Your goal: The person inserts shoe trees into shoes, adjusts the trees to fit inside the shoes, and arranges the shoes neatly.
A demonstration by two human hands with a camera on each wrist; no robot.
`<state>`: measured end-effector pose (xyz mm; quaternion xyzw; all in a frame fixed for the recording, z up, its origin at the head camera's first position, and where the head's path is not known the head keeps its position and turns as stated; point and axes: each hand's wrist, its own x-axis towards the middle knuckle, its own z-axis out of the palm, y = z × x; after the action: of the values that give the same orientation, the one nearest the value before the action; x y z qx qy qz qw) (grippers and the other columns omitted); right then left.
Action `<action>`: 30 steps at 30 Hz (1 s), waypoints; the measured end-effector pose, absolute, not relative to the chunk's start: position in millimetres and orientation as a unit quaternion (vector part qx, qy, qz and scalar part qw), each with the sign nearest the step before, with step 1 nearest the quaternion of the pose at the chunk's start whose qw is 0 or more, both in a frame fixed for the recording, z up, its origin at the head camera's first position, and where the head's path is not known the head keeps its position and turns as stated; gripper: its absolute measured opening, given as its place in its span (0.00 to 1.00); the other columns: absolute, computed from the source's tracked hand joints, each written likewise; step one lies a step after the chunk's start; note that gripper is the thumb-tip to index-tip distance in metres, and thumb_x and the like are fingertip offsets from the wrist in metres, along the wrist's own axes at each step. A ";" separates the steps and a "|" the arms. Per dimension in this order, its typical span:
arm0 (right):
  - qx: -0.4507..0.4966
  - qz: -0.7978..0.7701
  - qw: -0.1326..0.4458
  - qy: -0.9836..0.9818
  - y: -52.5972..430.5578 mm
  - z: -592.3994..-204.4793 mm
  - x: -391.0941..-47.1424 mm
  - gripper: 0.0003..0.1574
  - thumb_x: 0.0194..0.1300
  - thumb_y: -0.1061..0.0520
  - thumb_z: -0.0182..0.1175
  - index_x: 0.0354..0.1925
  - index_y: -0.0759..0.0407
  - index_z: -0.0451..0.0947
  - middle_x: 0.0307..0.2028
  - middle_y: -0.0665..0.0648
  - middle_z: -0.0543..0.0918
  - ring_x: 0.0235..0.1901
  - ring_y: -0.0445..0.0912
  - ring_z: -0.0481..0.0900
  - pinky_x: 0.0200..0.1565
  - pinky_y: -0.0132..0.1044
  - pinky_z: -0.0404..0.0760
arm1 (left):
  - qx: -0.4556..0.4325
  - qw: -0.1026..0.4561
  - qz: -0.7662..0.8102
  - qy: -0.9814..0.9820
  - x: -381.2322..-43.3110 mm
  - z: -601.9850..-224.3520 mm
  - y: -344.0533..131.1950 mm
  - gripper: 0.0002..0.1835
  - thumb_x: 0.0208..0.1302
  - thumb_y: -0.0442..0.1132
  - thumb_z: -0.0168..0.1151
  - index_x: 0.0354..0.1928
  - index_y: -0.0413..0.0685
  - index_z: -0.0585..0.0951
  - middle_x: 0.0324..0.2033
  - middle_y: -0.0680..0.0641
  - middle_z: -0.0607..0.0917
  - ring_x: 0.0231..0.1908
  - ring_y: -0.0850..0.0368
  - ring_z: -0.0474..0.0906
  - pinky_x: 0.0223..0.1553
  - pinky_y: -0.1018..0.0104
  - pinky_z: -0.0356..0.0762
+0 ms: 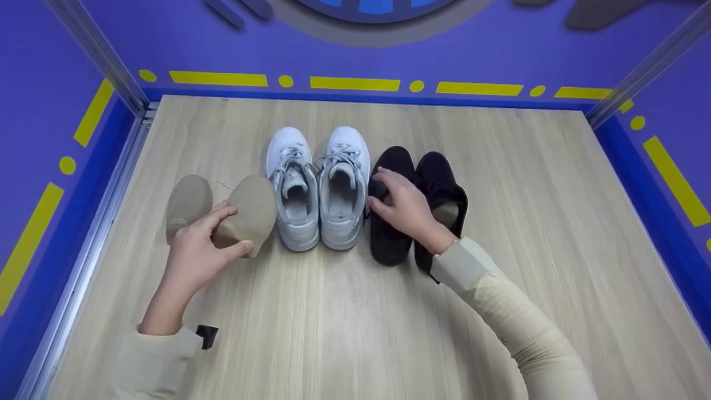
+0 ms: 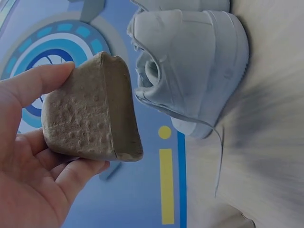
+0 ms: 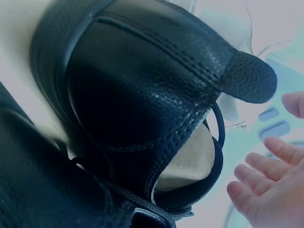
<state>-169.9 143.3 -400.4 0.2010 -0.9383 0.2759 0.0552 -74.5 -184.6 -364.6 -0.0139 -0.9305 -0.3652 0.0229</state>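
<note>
One tan insert (image 1: 253, 203) pinched in left grip (image 1: 197, 253); I judge light, stiff, best held by sides; right grip (image 1: 410, 206) relaxed, empty.

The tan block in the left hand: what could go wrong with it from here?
The tan block might slip, since the left hand pinches it from opposite sides. It could knock the white shoe close beside it. The shoe's loose lace might also snag the hand.

— How are the sneakers (image 1: 341, 166) coloured?
— In white; the shoes (image 1: 390, 238) are done in black, the blocks (image 1: 250, 206) in tan
— And the wall (image 1: 416, 62)?
— Its purple is patterned with yellow dashes (image 1: 354, 84) and dots (image 1: 285, 81)
</note>
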 end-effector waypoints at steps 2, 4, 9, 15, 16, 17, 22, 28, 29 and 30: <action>0.206 0.279 0.057 -0.936 141.8 -400.8 -171.1 0.24 0.56 0.50 0.56 0.49 0.62 0.72 0.57 0.60 0.71 0.59 0.51 0.65 0.59 0.43 0.63 | -0.017 0.014 -0.364 -0.931 -74.2 -363.1 -181.7 0.30 0.44 0.43 0.68 0.53 0.46 0.73 0.58 0.44 0.71 0.57 0.43 0.66 0.53 0.49 0.64; 0.209 0.278 0.056 -0.936 139.8 -400.7 -172.3 0.24 0.56 0.51 0.56 0.49 0.62 0.72 0.56 0.60 0.71 0.59 0.50 0.66 0.59 0.43 0.63 | -0.020 0.003 -0.362 -0.932 -74.1 -361.6 -178.6 0.30 0.45 0.43 0.67 0.53 0.47 0.73 0.58 0.45 0.70 0.58 0.43 0.65 0.53 0.49 0.64; 0.209 0.278 0.052 -0.936 134.5 -399.6 -174.5 0.26 0.56 0.50 0.57 0.50 0.62 0.72 0.56 0.60 0.72 0.58 0.50 0.66 0.58 0.42 0.64 | -0.034 -0.006 -0.358 -0.933 -74.1 -359.1 -170.5 0.29 0.44 0.43 0.67 0.53 0.47 0.73 0.58 0.44 0.70 0.57 0.44 0.66 0.53 0.50 0.65; 0.201 0.275 0.044 -0.939 128.6 -398.9 -178.2 0.27 0.56 0.49 0.57 0.52 0.62 0.70 0.56 0.60 0.72 0.58 0.50 0.67 0.58 0.42 0.65 | -0.055 -0.004 -0.362 -0.931 -73.4 -356.5 -160.7 0.30 0.43 0.43 0.67 0.53 0.47 0.74 0.58 0.45 0.71 0.58 0.46 0.66 0.54 0.51 0.65; 0.201 0.275 0.044 -0.939 127.7 -399.3 -178.9 0.27 0.56 0.49 0.57 0.51 0.62 0.70 0.56 0.60 0.71 0.58 0.50 0.67 0.58 0.42 0.65 | -0.058 -0.003 -0.361 -0.931 -73.3 -356.6 -159.0 0.30 0.43 0.43 0.67 0.52 0.47 0.74 0.58 0.45 0.71 0.58 0.46 0.66 0.54 0.51 0.64; 0.200 0.275 0.044 -0.939 126.9 -399.6 -179.4 0.27 0.56 0.49 0.57 0.51 0.62 0.70 0.56 0.60 0.71 0.58 0.50 0.67 0.58 0.42 0.65 | -0.060 -0.003 -0.361 -0.931 -73.2 -356.6 -157.5 0.30 0.43 0.43 0.67 0.52 0.47 0.74 0.58 0.46 0.71 0.58 0.46 0.66 0.54 0.51 0.65; 0.199 0.270 0.044 -0.941 122.3 -401.6 -181.2 0.28 0.56 0.48 0.57 0.52 0.62 0.70 0.56 0.60 0.71 0.57 0.50 0.68 0.57 0.42 0.66 | -0.069 -0.007 -0.353 -0.933 -73.1 -357.2 -150.0 0.30 0.42 0.44 0.67 0.52 0.47 0.74 0.57 0.46 0.72 0.57 0.47 0.67 0.54 0.52 0.65; 0.195 0.264 0.045 -0.943 116.8 -402.7 -183.9 0.29 0.56 0.48 0.57 0.52 0.60 0.69 0.56 0.59 0.72 0.56 0.49 0.69 0.56 0.42 0.67 | -0.084 -0.014 -0.348 -0.934 -74.0 -356.8 -141.9 0.30 0.43 0.45 0.67 0.52 0.46 0.74 0.57 0.47 0.72 0.58 0.48 0.67 0.55 0.52 0.65; 0.195 0.262 0.045 -0.944 115.9 -402.9 -184.7 0.29 0.56 0.48 0.58 0.53 0.60 0.69 0.56 0.59 0.72 0.56 0.49 0.69 0.56 0.42 0.67 | -0.086 -0.015 -0.348 -0.933 -74.4 -356.7 -140.7 0.30 0.43 0.45 0.67 0.52 0.46 0.74 0.57 0.47 0.72 0.58 0.48 0.67 0.55 0.53 0.64; 0.195 0.261 0.046 -0.944 115.1 -403.1 -185.5 0.29 0.56 0.48 0.58 0.53 0.60 0.69 0.56 0.59 0.72 0.56 0.49 0.69 0.56 0.42 0.67 | -0.088 -0.016 -0.348 -0.933 -74.7 -356.5 -139.5 0.30 0.43 0.45 0.66 0.52 0.46 0.74 0.57 0.47 0.72 0.58 0.48 0.67 0.56 0.53 0.64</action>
<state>-185.5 115.1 -403.1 0.1952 -0.9442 0.2614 0.0461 -74.7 -139.5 -356.5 -0.0876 -0.9331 -0.3483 -0.0157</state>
